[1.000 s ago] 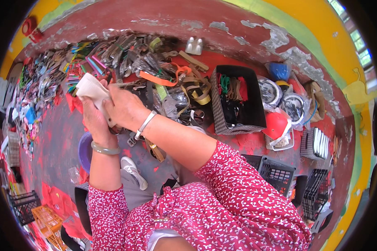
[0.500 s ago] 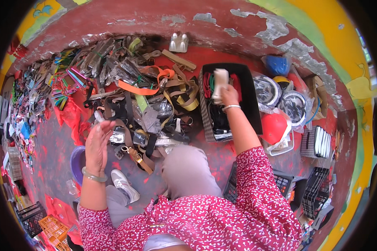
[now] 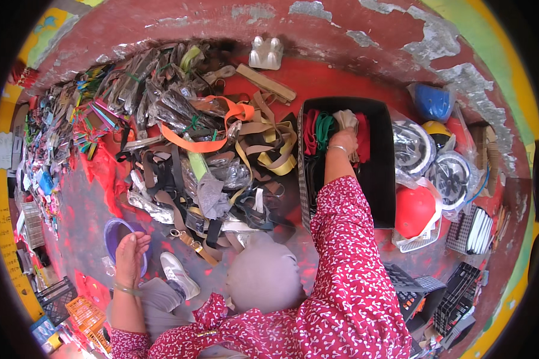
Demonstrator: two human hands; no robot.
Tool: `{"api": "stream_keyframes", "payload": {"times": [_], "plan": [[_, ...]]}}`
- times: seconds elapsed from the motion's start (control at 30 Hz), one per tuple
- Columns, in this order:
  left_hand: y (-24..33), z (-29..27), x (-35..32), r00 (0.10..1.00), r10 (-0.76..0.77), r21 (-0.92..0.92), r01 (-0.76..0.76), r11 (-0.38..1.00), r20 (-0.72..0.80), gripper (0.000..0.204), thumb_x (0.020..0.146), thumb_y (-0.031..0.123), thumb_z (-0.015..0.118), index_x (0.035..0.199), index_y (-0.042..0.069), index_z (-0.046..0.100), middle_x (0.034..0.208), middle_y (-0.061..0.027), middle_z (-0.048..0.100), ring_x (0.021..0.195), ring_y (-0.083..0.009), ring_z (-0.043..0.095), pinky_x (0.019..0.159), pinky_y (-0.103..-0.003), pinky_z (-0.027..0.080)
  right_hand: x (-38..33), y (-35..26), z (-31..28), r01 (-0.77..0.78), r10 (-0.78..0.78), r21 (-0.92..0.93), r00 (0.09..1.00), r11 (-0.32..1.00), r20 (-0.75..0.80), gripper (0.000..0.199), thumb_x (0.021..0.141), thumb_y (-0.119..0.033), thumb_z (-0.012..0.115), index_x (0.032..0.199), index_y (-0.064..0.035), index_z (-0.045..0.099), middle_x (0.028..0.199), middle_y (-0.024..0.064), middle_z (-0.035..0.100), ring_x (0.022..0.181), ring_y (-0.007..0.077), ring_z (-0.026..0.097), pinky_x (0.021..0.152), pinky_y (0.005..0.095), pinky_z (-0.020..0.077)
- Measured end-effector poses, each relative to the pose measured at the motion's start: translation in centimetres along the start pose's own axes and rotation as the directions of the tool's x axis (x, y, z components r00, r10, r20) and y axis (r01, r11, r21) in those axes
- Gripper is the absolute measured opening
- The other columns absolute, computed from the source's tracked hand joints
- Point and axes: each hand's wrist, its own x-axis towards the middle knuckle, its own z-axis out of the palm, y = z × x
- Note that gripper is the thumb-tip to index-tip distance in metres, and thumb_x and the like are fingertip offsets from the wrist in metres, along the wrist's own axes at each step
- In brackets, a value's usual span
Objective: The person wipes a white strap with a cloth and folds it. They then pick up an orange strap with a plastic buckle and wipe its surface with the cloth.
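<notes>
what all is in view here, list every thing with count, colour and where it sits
black crate: one, black, right of centre on the red floor
folded cloths: several, red and green, at the far end of the crate
beige cloth: one, beige, in the crate under the right hand
strap pile: many, tan, black and orange, centre of the floor
purple bowl: one, purple, lower left beside the left hand
white shoe: one, white, lower centre left
helmets: several, blue, red and yellow, some bagged, far right
small packets: many, mixed colours, far left
right hand: one, reaching into the crate, on the beige cloth
left hand: one, open, over the purple bowl's rim
</notes>
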Motion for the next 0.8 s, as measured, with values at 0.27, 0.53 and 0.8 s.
{"api": "stream_keyframes", "payload": {"times": [0.27, 0.53, 0.8], "plan": [[-0.5, 3.0, -0.8, 0.997, -0.052, 0.016, 0.051, 0.999, 0.051, 0.026, 0.09, 0.025, 0.049, 0.1, 0.002, 0.057, 0.092, -0.0098, 0.063, 0.086, -0.0152, 0.06, 0.075, -0.025, 0.046, 0.4, 0.5, 0.7, 0.013, -0.009, -0.041, 0.994, 0.999, 0.104, 0.025, 0.087, -0.018, 0.039, 0.106, -0.008, 0.052, 0.102, 0.0098, 0.062, 0.092, 0.0247, 0.06, 0.077, 0.0382, 0.0446], [-2.2, 1.7, -2.9, 0.993, -0.106, 0.042, 0.104, 0.994, 0.05, 0.022, 0.091, 0.017, 0.047, 0.1, 0.001, 0.057, 0.091, -0.0097, 0.064, 0.086, -0.0152, 0.06, 0.075, -0.025, 0.047, -0.9, -0.6, -0.3, -0.245, 0.25, -0.063, 0.963, 0.968, 0.099, 0.028, 0.087, -0.02, 0.039, 0.107, -0.0048, 0.053, 0.099, 0.0069, 0.063, 0.091, 0.0214, 0.06, 0.076, 0.0389, 0.0434], [-3.7, 2.0, -4.1, 0.983, -0.18, 0.066, 0.177, 0.982, 0.04, 0.02, 0.091, 0.015, 0.047, 0.1, 0.001, 0.058, 0.091, -0.0092, 0.064, 0.085, -0.0142, 0.061, 0.074, -0.024, 0.047, -0.3, -1.0, 0.1, 0.217, -0.215, 0.015, 0.957, 0.976, 0.196, 0.03, 0.084, -0.016, 0.044, 0.113, -0.0106, 0.051, 0.106, 0.0102, 0.06, 0.099, 0.0273, 0.056, 0.084, 0.0383, 0.042]]}}
